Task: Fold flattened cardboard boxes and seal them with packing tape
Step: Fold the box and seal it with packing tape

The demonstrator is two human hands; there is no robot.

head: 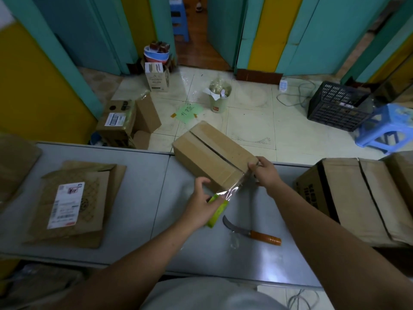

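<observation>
A folded brown cardboard box (210, 151) stands on the grey table (125, 193), its top flaps meeting along a dark open seam. My left hand (201, 202) grips a green roll of clear packing tape (218, 210) just in front of the box. A shiny strip of tape (232, 191) runs from the roll up to the box's near right corner. My right hand (262, 173) pinches the end of that strip against the corner.
A curved knife with an orange handle (252, 232) lies on the table near me. Flattened cartons with a shipping label (69, 204) lie at the left, taped cartons (357, 198) at the right. On the floor beyond are a bin (220, 97), boxes, a black crate (337, 106) and a blue stool (388, 128).
</observation>
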